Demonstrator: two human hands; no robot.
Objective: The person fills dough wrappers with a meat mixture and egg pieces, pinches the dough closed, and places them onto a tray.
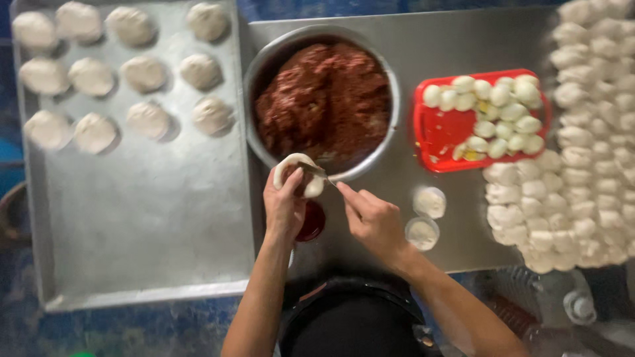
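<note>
A pale, round dough wrapper (294, 173) sits cupped and open in the left hand, just in front of the bowl rim. A thin metal spoon (316, 171) lies across it, its tip inside the dough's hollow.

No package, label, sign or screen showed anywhere on the work surface from where I stood. The one doubtful thing was a clear plastic bottle (574, 301) at the lower right, too blurred to tell.

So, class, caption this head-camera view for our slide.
Left hand cups a dough round while right hand spoons in red filling.
</note>
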